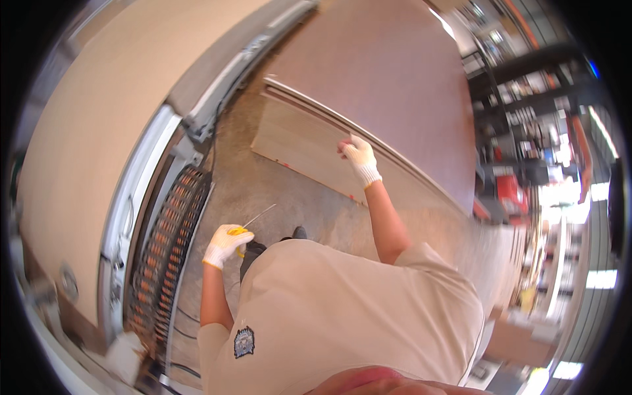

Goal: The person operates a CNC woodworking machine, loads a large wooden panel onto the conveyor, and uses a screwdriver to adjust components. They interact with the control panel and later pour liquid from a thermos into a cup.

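My left hand (pixel 225 246), in a white knit glove with a yellow cuff edge, is closed around a yellow-handled tool (pixel 261 216) with a thin metal shaft. The shaft points up and to the right; its tip is too small to identify. My right hand (pixel 359 160), gloved in white with bare fingertips showing, is raised with loosely bent fingers and nothing visible in them. It is nearest the front edge of a stack of large panels (pixel 368 59), whose top sheet is brownish. I cannot tell whether it touches the panels.
At left is a big machine with a broad beige surface (pixel 85 131) and a black cable chain (pixel 164 250) along its side. Concrete floor (pixel 243 187) lies between machine and panels. Shelving, a red box (pixel 510 192) and a cardboard box (pixel 523 339) stand at right.
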The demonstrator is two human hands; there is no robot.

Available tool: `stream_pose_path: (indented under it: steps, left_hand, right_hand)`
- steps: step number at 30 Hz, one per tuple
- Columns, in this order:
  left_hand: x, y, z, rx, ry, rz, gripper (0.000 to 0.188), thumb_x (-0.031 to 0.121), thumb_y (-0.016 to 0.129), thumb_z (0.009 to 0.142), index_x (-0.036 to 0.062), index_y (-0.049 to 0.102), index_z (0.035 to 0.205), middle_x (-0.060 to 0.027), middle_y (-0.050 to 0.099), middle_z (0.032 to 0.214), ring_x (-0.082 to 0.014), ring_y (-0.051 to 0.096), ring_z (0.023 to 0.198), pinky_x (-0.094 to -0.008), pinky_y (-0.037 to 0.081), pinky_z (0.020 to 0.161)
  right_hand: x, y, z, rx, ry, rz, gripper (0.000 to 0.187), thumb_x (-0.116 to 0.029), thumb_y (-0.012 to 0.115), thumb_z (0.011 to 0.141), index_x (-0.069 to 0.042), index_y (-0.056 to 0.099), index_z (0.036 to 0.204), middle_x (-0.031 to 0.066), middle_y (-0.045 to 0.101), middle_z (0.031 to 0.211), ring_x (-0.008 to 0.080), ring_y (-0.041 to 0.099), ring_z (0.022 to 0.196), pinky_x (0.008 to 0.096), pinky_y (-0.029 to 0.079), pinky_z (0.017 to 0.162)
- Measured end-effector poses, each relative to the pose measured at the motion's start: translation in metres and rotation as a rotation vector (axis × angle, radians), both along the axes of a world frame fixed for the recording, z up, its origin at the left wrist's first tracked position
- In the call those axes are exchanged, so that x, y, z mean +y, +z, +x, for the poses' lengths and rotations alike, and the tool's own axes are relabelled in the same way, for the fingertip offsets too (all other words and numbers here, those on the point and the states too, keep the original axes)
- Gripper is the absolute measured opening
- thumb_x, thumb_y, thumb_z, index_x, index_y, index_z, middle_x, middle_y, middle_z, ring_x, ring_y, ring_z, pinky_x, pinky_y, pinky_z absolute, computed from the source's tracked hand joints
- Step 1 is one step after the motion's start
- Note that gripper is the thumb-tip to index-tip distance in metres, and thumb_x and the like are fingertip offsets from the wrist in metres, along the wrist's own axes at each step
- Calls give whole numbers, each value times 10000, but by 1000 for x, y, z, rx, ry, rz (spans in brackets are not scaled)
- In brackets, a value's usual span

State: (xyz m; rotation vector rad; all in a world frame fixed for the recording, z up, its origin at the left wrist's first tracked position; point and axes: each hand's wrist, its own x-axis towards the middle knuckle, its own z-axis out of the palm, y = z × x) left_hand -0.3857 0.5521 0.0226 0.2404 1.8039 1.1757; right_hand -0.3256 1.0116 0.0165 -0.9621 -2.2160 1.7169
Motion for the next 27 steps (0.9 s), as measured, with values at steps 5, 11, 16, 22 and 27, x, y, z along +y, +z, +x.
stream_pose_path:
  steps: [5,11,16,22,27]
  left_hand:
    - [2,17,-34,-48,-114,-101,213,195,830,860,19,711,837,0,636,697,-87,562,642,-289,440,590]
    - [61,32,-45,-43,-362,-21,203,166,820,861,-1,706,836,-2,624,672,-88,552,617,-289,433,579]
    - [94,45,-38,-13,-527,-204,241,207,838,853,10,707,811,-15,637,670,-99,573,602,-290,451,573]
    - [106,59,-26,-11,-648,-245,272,231,832,845,4,692,787,-18,635,681,-96,562,652,-299,463,618]
    - [120,77,12,138,-576,-330,376,381,798,856,12,730,872,-65,665,705,-154,613,628,-330,506,596]
  right_hand:
    - [1,1,35,-152,83,186,187,-176,650,921,-40,724,1026,122,743,901,227,694,839,357,546,811]
    - [5,-52,86,-541,487,493,182,-177,622,884,-92,737,997,157,750,942,351,712,924,423,555,807]
    - [14,-152,105,-699,481,-105,176,-159,617,901,-75,757,965,110,750,829,270,744,752,416,555,678]
    - [7,-278,124,-883,534,-465,129,-191,629,876,-164,716,785,25,728,746,176,689,622,368,538,571]
    - [5,-284,144,-835,572,-326,153,-81,633,878,-66,760,962,85,737,854,205,708,706,352,617,643]
